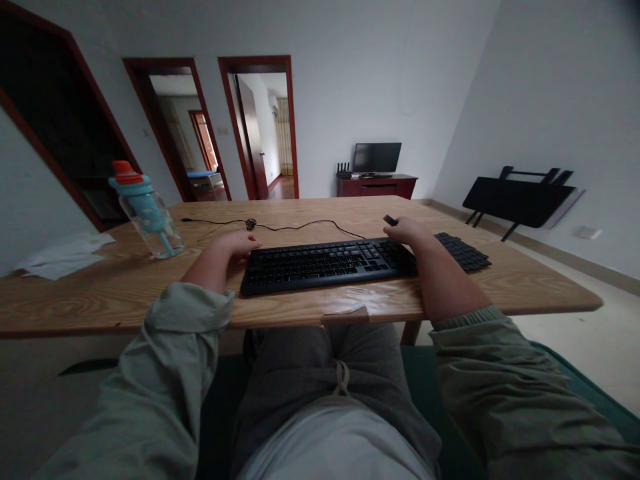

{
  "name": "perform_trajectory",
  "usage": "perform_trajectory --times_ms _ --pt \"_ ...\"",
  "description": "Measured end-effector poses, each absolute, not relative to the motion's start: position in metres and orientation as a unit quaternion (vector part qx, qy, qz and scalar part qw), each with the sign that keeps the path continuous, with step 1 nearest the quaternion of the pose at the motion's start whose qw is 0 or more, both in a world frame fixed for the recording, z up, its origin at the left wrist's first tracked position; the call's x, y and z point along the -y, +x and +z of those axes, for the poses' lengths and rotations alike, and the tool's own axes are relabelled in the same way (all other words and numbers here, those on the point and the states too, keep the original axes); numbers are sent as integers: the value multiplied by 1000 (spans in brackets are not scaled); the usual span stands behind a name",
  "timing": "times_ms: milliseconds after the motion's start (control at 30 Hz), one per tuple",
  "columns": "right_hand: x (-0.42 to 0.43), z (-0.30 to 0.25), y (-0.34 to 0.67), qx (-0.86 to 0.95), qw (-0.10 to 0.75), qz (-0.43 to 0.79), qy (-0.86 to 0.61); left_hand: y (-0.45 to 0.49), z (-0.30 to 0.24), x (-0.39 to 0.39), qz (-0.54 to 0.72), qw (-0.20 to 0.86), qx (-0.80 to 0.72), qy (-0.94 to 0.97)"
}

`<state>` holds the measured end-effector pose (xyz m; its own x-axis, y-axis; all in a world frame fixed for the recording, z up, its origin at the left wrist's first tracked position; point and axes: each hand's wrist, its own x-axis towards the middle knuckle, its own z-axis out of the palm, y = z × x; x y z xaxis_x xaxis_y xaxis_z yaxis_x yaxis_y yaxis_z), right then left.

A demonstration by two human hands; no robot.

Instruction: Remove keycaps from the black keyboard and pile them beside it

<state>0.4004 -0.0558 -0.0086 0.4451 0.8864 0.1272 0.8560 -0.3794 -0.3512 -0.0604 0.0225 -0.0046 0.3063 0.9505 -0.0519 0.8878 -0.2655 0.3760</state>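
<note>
A black keyboard (325, 265) lies flat near the table's front edge, between my hands. At its far left corner is my left hand (239, 244), the fingers closed against the edge. Over the keyboard's right end, my right hand (409, 233) is closed in a pinch on a small dark flat piece (391, 220), whose kind I cannot make out. My right forearm hides part of the keyboard's right end. A thin black cable (305, 227) runs from behind the keyboard to the left, with a knotted bundle midway. To the right lie black key-like squares (463, 252) in rows.
A clear bottle (153, 213) with a blue and red top stands on the left of the wooden table (530, 290). White tissues (65, 255) lie left of it. A folded black table (520, 200) leans by the right wall. A monitor (377, 158) stands on a far cabinet.
</note>
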Motion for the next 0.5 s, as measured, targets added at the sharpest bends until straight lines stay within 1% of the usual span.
perform_trajectory --times_ms 100,167,267,367,500 --pt "57 -8 403 517 130 64 -844 -57 -3 -20 43 197 -582 788" --pt "59 -7 399 535 99 77 -836 -52 -3 -20 22 176 -578 797" --pt "62 -8 395 567 71 89 -816 -49 -5 -23 29 148 -565 811" --pt "60 -13 396 595 90 77 -795 -52 -8 -29 55 135 -557 818" --pt "50 -20 399 626 172 37 -760 -58 -12 -37 87 113 -570 809"
